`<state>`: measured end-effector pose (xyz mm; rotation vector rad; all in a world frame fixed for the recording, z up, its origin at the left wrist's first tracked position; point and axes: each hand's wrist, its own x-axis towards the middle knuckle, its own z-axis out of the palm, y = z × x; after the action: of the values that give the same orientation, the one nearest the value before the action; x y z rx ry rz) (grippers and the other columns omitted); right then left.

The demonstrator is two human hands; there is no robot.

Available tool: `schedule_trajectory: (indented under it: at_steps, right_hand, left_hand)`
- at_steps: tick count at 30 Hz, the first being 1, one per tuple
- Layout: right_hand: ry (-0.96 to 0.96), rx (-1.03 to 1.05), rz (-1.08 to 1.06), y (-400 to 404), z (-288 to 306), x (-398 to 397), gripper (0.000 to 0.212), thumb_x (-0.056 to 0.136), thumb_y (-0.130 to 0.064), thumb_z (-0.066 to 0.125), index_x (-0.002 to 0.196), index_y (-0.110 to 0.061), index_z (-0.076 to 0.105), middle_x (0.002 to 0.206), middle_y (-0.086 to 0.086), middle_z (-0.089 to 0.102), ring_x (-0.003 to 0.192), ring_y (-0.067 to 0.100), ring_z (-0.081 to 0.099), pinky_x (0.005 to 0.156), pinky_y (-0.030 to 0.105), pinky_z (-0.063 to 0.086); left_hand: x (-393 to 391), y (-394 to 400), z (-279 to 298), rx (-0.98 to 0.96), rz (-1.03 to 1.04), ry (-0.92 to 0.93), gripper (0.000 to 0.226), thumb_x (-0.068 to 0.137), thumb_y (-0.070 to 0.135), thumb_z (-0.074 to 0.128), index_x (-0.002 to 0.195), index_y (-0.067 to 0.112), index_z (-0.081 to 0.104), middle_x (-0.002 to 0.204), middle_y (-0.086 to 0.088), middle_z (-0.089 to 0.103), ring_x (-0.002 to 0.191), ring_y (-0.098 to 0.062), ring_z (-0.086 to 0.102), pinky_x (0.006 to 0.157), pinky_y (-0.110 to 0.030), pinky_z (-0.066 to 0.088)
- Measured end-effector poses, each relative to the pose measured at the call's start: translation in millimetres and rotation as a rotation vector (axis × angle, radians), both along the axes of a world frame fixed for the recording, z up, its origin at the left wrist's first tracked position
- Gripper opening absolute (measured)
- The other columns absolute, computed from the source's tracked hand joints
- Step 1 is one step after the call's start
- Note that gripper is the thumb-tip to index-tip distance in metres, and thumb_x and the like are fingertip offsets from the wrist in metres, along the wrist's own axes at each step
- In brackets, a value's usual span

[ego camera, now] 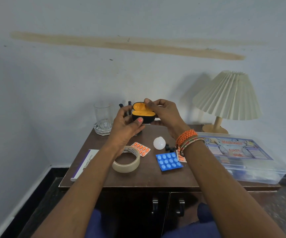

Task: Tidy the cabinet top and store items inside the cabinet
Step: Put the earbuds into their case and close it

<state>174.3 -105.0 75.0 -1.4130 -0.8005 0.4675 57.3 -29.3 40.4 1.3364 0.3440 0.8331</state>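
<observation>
Both hands, left hand (125,127) and right hand (164,114), grip the earbud case (143,115) (lid open, orange interior) above the surface (149,176).

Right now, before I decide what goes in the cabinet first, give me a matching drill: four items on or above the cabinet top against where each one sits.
Items:
1. drinking glass
2. tape roll
3. first aid box
4. earbud case

Places:
A. right end of the top, in front of the lamp
B. held open in both hands
C. back left corner
D. front, under the left forearm

Pairs: 1-C, 2-D, 3-A, 4-B
</observation>
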Motion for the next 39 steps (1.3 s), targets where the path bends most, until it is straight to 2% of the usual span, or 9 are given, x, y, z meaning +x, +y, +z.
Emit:
schedule_trajectory:
  at_steps: [4,7,11,15,19,25,30,34,39]
  right_hand:
    - [-0.108,-0.106,0.004,-3.1,-3.0,6.7,0.028,0.09,-0.037,0.061,0.086,-0.009,0.064,0.091,0.009,0.066,0.081,0.018,0.064,0.063,0.025,0.056]
    - [-0.235,-0.112,-0.094,-4.4,-2.7,16.6,0.031,0.1,-0.026,0.045,0.098,-0.007,0.069,0.087,0.011,0.071,0.079,0.02,0.067,0.077,0.026,0.053]
    - [-0.431,-0.185,-0.276,-13.5,-6.4,42.2,0.021,0.095,-0.018,0.049,0.091,-0.019,0.07,0.08,0.0,0.071,0.085,0.015,0.064,0.09,0.042,0.05]
    - [-0.68,-0.493,-0.353,-25.7,-18.4,58.0,0.026,0.089,-0.012,0.049,0.086,-0.029,0.068,0.096,-0.005,0.069,0.104,0.017,0.059,0.1,0.042,0.033]
    - [-0.815,-0.763,-0.298,-29.0,-41.9,63.2,0.027,0.087,-0.009,0.05,0.09,-0.027,0.07,0.108,-0.003,0.064,0.112,0.02,0.054,0.112,0.054,0.014]
    - [-1.018,-1.048,-0.193,-26.2,-72.9,64.3,0.01,0.085,-0.022,0.061,0.091,-0.025,0.069,0.106,-0.004,0.068,0.116,0.022,0.054,0.109,0.061,-0.001]
    - [-0.995,-1.104,-0.138,-26.6,-78.1,65.9,0.016,0.088,-0.029,0.061,0.099,-0.022,0.07,0.11,0.0,0.068,0.119,0.026,0.053,0.108,0.063,-0.009]
    - [-0.997,-1.125,-0.107,-25.2,-78.1,68.5,0.027,0.09,-0.043,0.055,0.075,-0.022,0.061,0.107,0.002,0.068,0.117,0.027,0.054,0.107,0.064,-0.011]
    - [-0.982,-1.151,-0.027,-23.1,-82.4,68.4,0.03,0.08,-0.048,0.066,0.097,-0.024,0.066,0.116,-0.001,0.065,0.12,0.024,0.051,0.108,0.062,-0.004]
  left_hand:
    - [0.6,-6.8,-0.7,0.134,0.013,0.016,0.068,0.087,-0.01,0.055,0.139,0.026,0.031,0.109,-0.004,0.063,0.098,-0.016,0.065,0.075,-0.021,0.057]
    - [0.6,-5.9,-0.8,0.164,0.059,0.021,0.068,0.087,-0.011,0.054,0.141,0.023,0.031,0.114,-0.008,0.059,0.099,-0.018,0.062,0.072,-0.018,0.057]
    - [1.0,-5.9,-4.2,0.192,0.069,0.064,0.065,0.087,-0.01,0.055,0.139,0.022,0.034,0.11,-0.003,0.057,0.095,-0.012,0.06,0.069,-0.016,0.057]
    - [2.0,-6.9,-7.3,0.186,0.034,0.054,0.058,0.087,-0.011,0.053,0.134,0.021,0.04,0.109,-0.003,0.059,0.097,-0.014,0.061,0.072,-0.018,0.057]
    - [3.7,-7.0,-9.3,0.182,0.019,0.051,0.053,0.088,-0.011,0.053,0.126,0.024,0.044,0.114,-0.006,0.059,0.105,-0.021,0.06,0.075,-0.019,0.057]
    - [6.6,-8.6,-9.9,0.204,0.011,0.067,0.053,0.087,-0.011,0.053,0.119,0.03,0.046,0.103,0.006,0.061,0.099,-0.014,0.061,0.074,-0.019,0.057]
    - [6.3,-8.4,-11.6,0.21,0.002,0.102,0.055,0.087,-0.011,0.053,0.131,0.021,0.043,0.114,-0.006,0.06,0.1,-0.016,0.062,0.074,-0.019,0.057]
    - [4.8,-6.8,-12.6,0.214,0.006,0.114,0.055,0.087,-0.01,0.053,0.132,0.021,0.043,0.117,-0.009,0.06,0.101,-0.016,0.063,0.077,-0.021,0.057]
    - [4.3,-5.8,-12.5,0.215,0.013,0.114,0.055,0.087,-0.01,0.054,0.13,0.024,0.044,0.12,-0.008,0.06,0.108,-0.022,0.061,0.08,-0.024,0.057]
